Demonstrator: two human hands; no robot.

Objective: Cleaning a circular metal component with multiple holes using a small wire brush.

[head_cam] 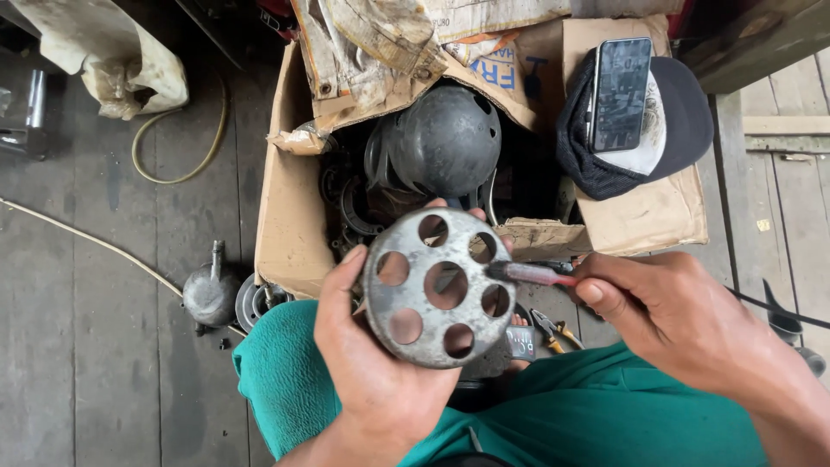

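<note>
We find the left hand (372,363) clamped on a round grey metal disc (439,287) pierced by a ring of holes about a larger central one, thumb along its left rim and fingertips showing behind the top edge. The disc is held up, face to the camera, above the lap in green shorts (553,415). The right hand (683,320) is closed on a red-handled brush (532,274), whose dark tip rests against the disc's right side, beside one of the outer holes.

Below the disc, on the floor between the knees, lie pliers with yellow grips (553,330) and a small dark tin (521,342) (its contents we cannot make out).

Behind the hands stands an open cardboard box (290,225) holding a dark domed metal housing (445,138) and further worn parts. On its right flap sits a black and white cap (670,130) with a phone (619,93) lying upon it. To the left, on the grey plank floor (86,346), we note a small metal oil can (209,294) and a pale hose (186,156).
</note>
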